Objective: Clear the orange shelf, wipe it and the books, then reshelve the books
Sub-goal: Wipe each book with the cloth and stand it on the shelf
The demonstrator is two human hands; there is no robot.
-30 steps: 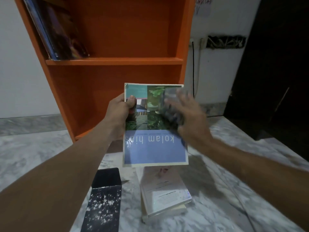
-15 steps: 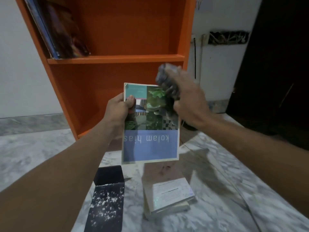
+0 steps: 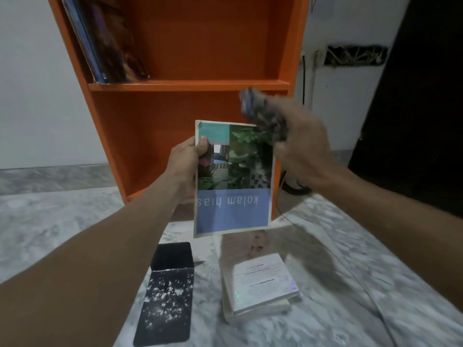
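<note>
My left hand grips the left edge of a blue and green book, held upright and upside down, its title reading "kolam hias". My right hand is closed on a crumpled grey cloth at the book's top right corner; hand and cloth are blurred. Behind stands the orange shelf. Its lower compartment holds nothing, and a few books lean at the upper left.
A black speckled book lies on the marble floor at the lower left. A stack of pale books rests beside it. A cable runs down the white wall right of the shelf. A dark doorway is at far right.
My right hand with the cloth swept up from the cover's middle to its top right corner. The book tilted slightly in my left hand.
</note>
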